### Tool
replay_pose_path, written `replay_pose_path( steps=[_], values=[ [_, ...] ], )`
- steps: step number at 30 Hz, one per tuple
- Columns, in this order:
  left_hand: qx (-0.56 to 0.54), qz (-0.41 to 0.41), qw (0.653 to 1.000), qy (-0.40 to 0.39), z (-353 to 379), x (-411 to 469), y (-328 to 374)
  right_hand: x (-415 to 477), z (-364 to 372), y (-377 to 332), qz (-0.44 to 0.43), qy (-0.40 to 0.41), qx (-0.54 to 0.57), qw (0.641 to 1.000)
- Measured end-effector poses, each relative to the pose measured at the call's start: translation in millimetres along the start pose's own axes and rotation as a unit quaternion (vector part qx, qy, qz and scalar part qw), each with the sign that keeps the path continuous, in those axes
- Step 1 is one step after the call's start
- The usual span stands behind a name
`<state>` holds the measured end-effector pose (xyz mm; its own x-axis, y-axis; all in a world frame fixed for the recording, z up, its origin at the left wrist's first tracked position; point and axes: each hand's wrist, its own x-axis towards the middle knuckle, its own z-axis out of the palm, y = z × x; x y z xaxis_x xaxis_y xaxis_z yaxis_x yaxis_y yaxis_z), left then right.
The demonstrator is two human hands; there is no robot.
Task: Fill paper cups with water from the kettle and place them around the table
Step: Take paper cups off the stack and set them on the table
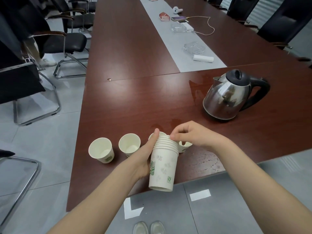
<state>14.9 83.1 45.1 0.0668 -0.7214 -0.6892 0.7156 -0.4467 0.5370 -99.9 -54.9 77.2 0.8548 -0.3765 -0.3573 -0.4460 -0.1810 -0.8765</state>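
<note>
At six o'clock over the dark red wooden counter, the left grip wraps the nested stack of white green-printed paper cups; the right grip pinches its top rim (light, crushable: squeeze gently).

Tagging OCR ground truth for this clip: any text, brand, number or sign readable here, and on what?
"S" (apparently): in a small green square on the cup stack; nothing else there is readable.
Green print on the leftmost cup: too blurred to read.
Red packet far up the table: too small to read.
Kettle: no text visible.
</note>
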Motion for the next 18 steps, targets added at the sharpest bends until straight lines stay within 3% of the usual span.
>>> replay_pose_path(
  steps=[7,18],
  values=[
    [0.017,0.0,1.0,0.005,3.1,-4.5,3.3,-3.8,5.0,0.5,-0.024,0.051,0.058,0.997],
    [0.062,-0.032,0.997,0.018,8.7,-5.1,5.2,1.3,15.5,16.0,0.015,0.137,0.097,0.986]
  ],
)
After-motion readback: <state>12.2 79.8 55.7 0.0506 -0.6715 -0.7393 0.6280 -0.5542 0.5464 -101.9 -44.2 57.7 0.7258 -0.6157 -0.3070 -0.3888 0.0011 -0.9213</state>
